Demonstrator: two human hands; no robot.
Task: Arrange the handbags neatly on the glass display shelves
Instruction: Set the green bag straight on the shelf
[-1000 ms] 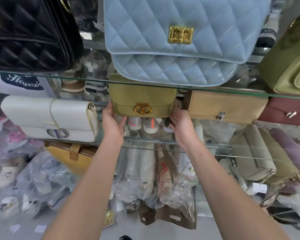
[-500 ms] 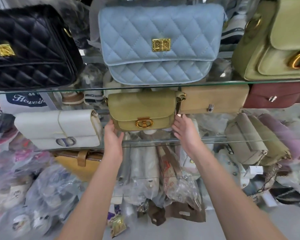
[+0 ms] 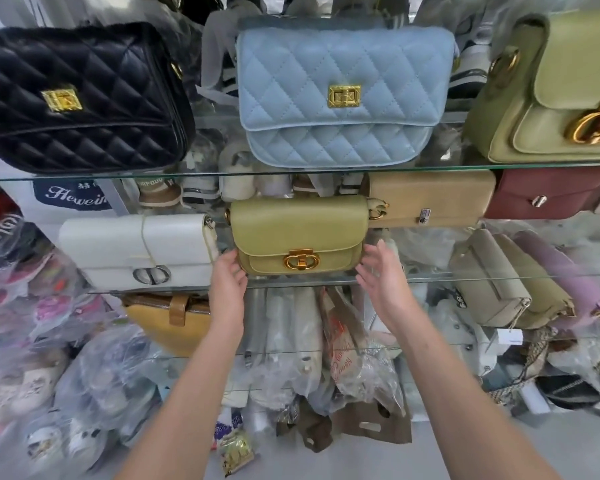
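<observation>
A small olive-green handbag point(image 3: 298, 230) with a gold clasp stands upright on the middle glass shelf point(image 3: 465, 278), between a white bag point(image 3: 136, 247) and a tan bag point(image 3: 430, 199). My left hand point(image 3: 227, 282) rests with open fingers against the olive bag's lower left corner. My right hand point(image 3: 378, 275) hovers just off its lower right corner, fingers spread and holding nothing. On the upper glass shelf point(image 3: 205, 174) stand a black quilted bag point(image 3: 77, 98), a light blue quilted bag point(image 3: 343, 91) and a green bag point(image 3: 551, 98).
A maroon bag point(image 3: 548, 192) sits right of the tan one. Below are a mustard bag point(image 3: 167, 323), taupe and lilac bags point(image 3: 492, 282) on a lower shelf, and plastic-wrapped goods point(image 3: 94, 386) piled on the floor.
Both hands gripped the olive bag's sides a second ago. Now the bag stands on the shelf, my right hand has come off it and my left fingers have loosened. The view has pulled back.
</observation>
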